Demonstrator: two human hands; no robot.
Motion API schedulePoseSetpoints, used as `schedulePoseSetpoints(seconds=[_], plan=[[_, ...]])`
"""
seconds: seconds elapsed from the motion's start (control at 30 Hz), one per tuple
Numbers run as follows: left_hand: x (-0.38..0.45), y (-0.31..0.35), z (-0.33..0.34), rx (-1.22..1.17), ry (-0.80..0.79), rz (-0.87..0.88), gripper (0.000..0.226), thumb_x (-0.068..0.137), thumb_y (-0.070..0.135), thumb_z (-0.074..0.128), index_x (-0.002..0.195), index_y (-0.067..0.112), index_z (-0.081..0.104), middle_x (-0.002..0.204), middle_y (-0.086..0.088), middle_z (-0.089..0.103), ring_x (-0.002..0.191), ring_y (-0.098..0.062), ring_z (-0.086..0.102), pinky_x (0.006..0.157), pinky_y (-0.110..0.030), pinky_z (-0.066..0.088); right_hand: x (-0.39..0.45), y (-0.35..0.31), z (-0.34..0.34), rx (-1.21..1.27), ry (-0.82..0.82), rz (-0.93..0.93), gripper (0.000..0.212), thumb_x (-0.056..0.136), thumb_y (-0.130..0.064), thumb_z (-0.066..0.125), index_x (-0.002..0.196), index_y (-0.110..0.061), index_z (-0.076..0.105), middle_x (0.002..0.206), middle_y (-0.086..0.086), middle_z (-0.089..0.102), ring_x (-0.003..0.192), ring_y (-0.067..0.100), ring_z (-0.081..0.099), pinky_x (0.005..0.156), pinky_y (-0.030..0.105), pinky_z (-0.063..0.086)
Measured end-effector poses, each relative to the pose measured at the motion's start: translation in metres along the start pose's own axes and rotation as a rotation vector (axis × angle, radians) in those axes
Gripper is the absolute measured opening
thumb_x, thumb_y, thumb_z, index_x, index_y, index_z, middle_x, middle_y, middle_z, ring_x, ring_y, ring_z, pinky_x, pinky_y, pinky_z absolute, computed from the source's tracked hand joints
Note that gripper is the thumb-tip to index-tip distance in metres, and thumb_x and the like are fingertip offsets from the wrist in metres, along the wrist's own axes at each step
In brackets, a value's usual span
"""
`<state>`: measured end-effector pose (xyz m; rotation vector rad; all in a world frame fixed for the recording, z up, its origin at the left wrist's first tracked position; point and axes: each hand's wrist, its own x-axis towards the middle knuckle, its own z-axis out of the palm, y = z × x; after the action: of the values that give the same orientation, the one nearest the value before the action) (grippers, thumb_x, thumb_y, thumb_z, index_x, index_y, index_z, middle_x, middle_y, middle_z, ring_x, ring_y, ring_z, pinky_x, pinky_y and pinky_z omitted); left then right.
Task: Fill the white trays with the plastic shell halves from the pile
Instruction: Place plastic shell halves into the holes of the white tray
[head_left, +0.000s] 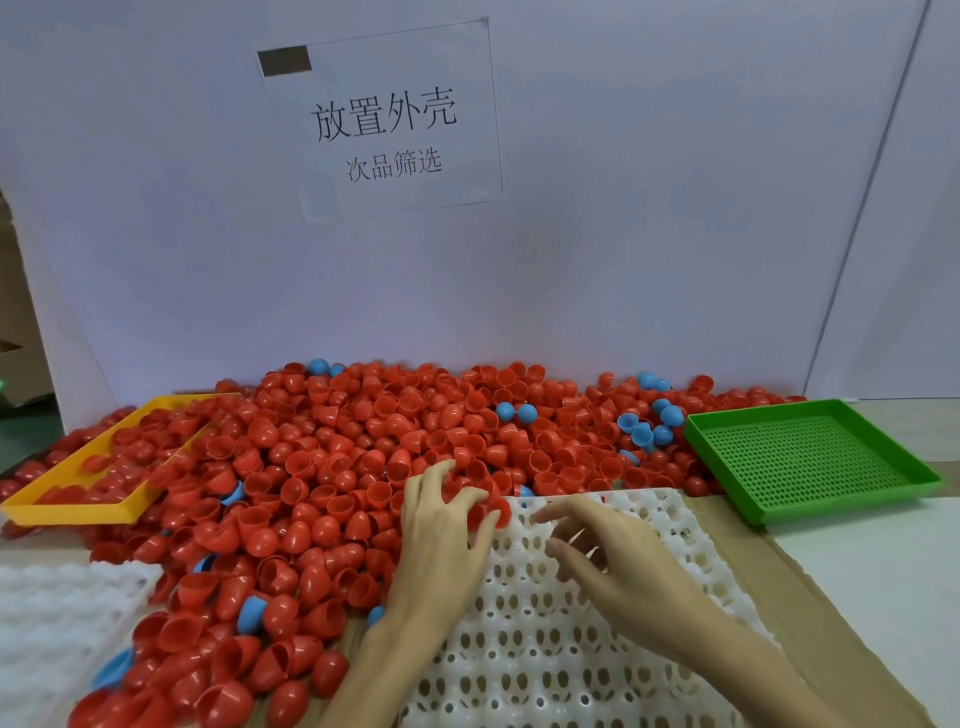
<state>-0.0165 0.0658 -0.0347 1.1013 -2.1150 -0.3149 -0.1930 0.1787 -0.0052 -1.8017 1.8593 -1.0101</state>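
The white tray (597, 623) lies on the counter (893, 561) directly in front of the person, and its sockets all look empty, so the filling seems to be only starting. The pile (337, 467) of red shell halves, with a few blue ones mixed in, spreads along the tray's far and left edges. The left hand (441, 525) is at the tray's far left corner, fingers curled round a red shell half (496, 512) at the pile's edge. The right hand (608, 556) hovers over the tray's far rows, fingers spread and loosely bent, holding nothing. A second white tray (57, 623) lies left of the main tray beyond the pile, a yellow tray (67, 512) sits farther off to its left, half buried in shells, and a green tray (810, 457) stands to its right. Next, the gripped shell probably needs seating in a corner socket, open side turned the right way.
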Motion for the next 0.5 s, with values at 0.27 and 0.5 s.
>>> schedulePoseSetpoints(seconds=[0.27, 0.5], plan=[[-0.014, 0.005, -0.003, 0.081, -0.080, 0.257, 0.034, 0.103, 0.035, 0.064, 0.136, 0.026, 0.069, 0.144, 0.010, 0.062, 0.137, -0.008, 0.053, 0.120, -0.027, 0.033, 0.002, 0.004, 0.000, 0.017, 0.010, -0.006, 0.021, 0.104, -0.019, 0.061, 0.120, -0.032, 0.066, 0.091, -0.013, 0.070, 0.082, 0.003, 0.070, 0.071, 0.018, 0.055], [-0.013, 0.002, -0.010, 0.020, -0.059, 0.308, 0.015, 0.101, 0.032, 0.069, 0.109, 0.024, 0.077, 0.117, 0.014, 0.071, 0.115, -0.002, 0.061, 0.105, -0.031, 0.050, 0.002, 0.007, 0.001, 0.036, 0.018, 0.000, 0.020, 0.104, -0.020, 0.062, 0.116, -0.035, 0.067, 0.087, -0.012, 0.070, 0.079, 0.003, 0.070, 0.068, 0.016, 0.053]])
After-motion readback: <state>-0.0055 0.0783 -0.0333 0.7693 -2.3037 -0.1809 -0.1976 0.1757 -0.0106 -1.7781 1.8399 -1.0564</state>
